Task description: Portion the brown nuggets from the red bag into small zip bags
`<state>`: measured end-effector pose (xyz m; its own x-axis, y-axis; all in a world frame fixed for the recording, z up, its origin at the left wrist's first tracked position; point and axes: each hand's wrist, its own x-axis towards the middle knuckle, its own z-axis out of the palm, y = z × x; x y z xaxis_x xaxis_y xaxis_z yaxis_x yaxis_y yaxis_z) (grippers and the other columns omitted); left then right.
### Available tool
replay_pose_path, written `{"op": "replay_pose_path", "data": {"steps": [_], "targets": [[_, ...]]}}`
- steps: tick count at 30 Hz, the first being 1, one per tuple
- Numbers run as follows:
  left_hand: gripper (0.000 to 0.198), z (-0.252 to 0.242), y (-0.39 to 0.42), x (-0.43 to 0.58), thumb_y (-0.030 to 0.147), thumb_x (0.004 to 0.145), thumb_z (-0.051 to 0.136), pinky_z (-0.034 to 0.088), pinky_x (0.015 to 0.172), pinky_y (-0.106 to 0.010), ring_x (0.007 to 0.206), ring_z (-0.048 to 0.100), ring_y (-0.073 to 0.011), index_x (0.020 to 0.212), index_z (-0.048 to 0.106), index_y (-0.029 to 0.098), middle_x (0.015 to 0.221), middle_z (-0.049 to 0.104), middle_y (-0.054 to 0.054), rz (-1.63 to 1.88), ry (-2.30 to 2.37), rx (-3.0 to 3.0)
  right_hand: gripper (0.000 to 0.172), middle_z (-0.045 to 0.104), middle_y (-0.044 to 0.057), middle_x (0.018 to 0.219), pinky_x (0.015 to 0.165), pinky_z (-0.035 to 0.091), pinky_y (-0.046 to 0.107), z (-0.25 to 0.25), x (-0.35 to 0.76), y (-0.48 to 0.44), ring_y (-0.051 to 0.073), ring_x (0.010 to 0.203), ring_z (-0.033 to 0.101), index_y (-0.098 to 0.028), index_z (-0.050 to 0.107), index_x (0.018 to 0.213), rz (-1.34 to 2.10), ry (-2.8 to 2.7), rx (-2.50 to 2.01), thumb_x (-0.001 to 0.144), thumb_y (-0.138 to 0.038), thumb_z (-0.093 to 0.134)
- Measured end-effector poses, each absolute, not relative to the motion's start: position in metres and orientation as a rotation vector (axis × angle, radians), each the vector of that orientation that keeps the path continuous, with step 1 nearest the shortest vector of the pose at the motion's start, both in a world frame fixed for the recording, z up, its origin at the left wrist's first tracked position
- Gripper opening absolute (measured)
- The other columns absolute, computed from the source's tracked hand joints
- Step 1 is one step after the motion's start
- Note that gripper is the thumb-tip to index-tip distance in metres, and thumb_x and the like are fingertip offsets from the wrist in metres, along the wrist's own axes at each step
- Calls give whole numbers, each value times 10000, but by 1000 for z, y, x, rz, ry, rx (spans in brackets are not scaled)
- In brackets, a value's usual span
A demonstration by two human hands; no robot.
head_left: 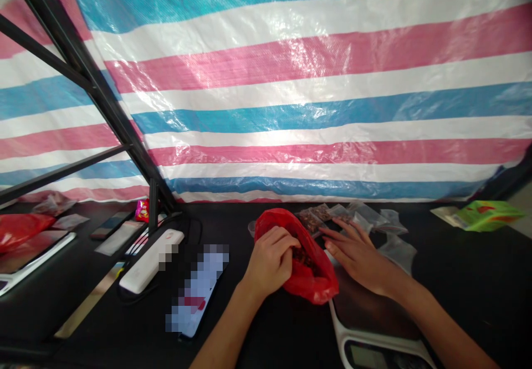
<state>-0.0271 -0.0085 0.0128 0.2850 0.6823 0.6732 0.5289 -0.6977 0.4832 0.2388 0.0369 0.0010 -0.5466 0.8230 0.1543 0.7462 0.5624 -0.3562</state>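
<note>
The left hand [270,261] curls around the rim of a red bag [310,275] near the bench's [457,280] front edge. The right hand [359,255] lies spread flat on a scale [374,319], fingertips just beside small clear packets [353,216].

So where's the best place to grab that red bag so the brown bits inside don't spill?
Grip the red bag by the crumpled rim of its mouth, coming from the left, where the left hand curls over the edge. The bag is soft and slumped, mouth open upward, so lifting the rim would likely keep the dark bits low inside.
</note>
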Motion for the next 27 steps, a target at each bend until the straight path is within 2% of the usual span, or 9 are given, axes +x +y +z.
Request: {"op": "replay_pose_path", "data": {"steps": [3, 12, 18, 21, 27], "targets": [[320, 14, -9, -27, 26, 944, 451, 546, 798, -336, 875, 647, -194, 985, 717, 197, 926, 684, -68, 1378, 1129, 2384, 523, 662, 54, 1480, 1261, 171, 720, 0, 237, 37, 364, 1560, 340, -291, 721, 1354, 342, -2501, -1307, 1088, -559, 360], [315, 12, -9, -26, 47, 957, 448, 544, 810, -342, 912, 641, -199, 988, 717, 208, 962, 673, -74, 1390, 1150, 2375, 513, 712, 52, 1410, 1237, 219, 725, -4, 236, 41, 379, 1520, 402, -316, 762, 1280, 281, -2483, -1291, 1083, -564, 358], [320, 12, -9, -26, 26, 949, 453, 537, 808, -335, 906, 639, -194, 992, 714, 207, 966, 674, -70, 1392, 1139, 2368, 513, 716, 81, 1397, 1226, 248, 716, -4, 236, 41, 383, 1472, 465, -276, 747, 1291, 277, -2422, -1300, 1072, -575, 392], [326, 13, -11, -26, 16, 935, 460, 543, 807, -328, 906, 649, -192, 1002, 712, 212, 972, 677, -67, 1431, 1112, 2324, 497, 710, 100, 1396, 1206, 335, 667, 1, 239, 44, 352, 1394, 553, -269, 748, 1277, 315, -2270, -1254, 1074, -571, 409], [281, 23, -17, -20, 37, 951, 487, 548, 801, -290, 892, 673, -170, 1020, 697, 211, 991, 687, -59, 1468, 1055, 2132, 404, 750, 121, 1280, 1092, 529, 551, 5, 237, 51, 332, 1193, 694, -253, 773, 1181, 486, -1975, -1135, 982, -570, 622]]}}
